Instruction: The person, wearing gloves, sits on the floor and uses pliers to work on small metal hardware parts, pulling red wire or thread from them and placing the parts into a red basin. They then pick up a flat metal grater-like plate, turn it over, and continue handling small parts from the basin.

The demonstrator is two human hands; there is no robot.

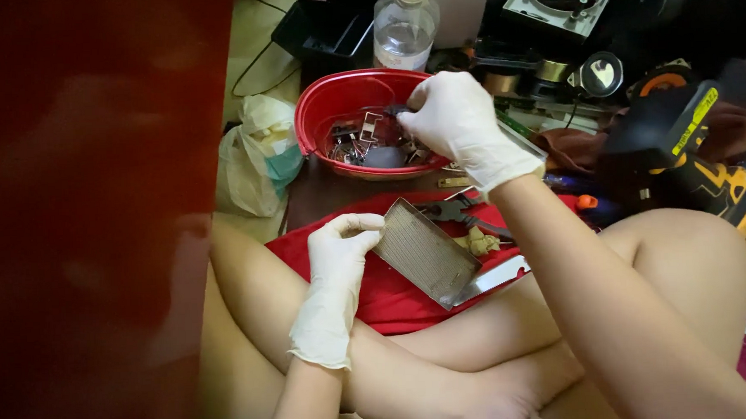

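Left hand [341, 252], gloved, grips the flat metal tray [427, 253] by its upper-left end; long axis runs toward lower right, over the lap. Right hand [457, 120] pinches a small dark part [397, 110] above the red bowl [324, 104] of metal scraps [362, 140].

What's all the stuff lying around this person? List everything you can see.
red bowl: one, red, floor ahead, holds small metal parts
metal tray: one, grey, on lap, tilted
pliers: one, dark, on red cloth
red cloth: one, over lap
plastic bottle: one, clear, behind bowl
plastic bag: one, pale, left of bowl
power drill: one, yellow-black, right
left hand: white glove, holds tray's corner
right hand: white glove, fingers pinching a small dark part over bowl
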